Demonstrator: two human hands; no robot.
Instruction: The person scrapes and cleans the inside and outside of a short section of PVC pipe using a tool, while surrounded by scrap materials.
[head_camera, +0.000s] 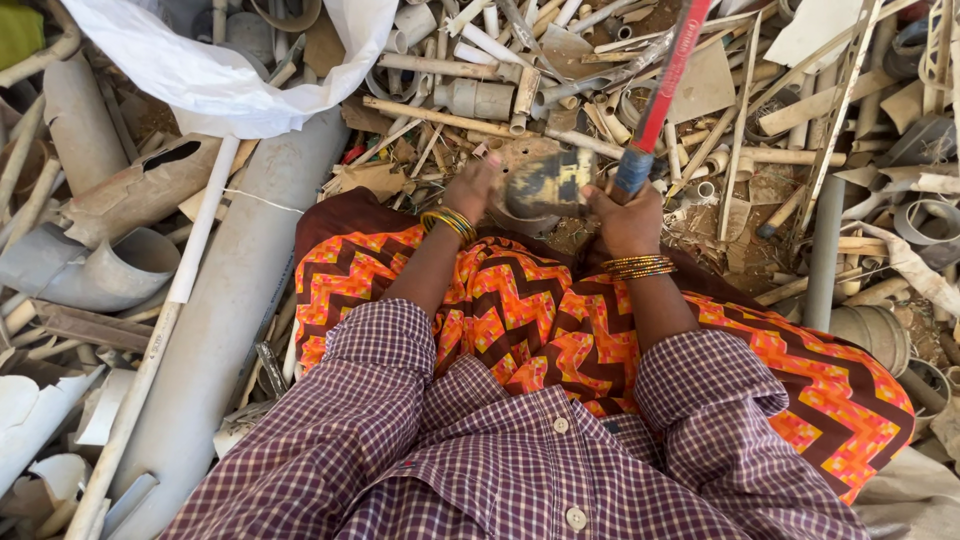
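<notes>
Fingers of the right hand (628, 218) are wrapping tightly round a red-handled hammer (655, 105); the left hand (472, 188) is steadying a blurred pipe piece (545, 185) at the knees. Unbroken pipe scraps (480, 98) are lying all around.

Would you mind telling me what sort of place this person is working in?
Probably a scrap-sorting yard for plastic pipe. Broken pipe offcuts cover the ground, a large grey pipe lies alongside, and a white sack stands open nearby. The right hand grips a hammer.
</notes>
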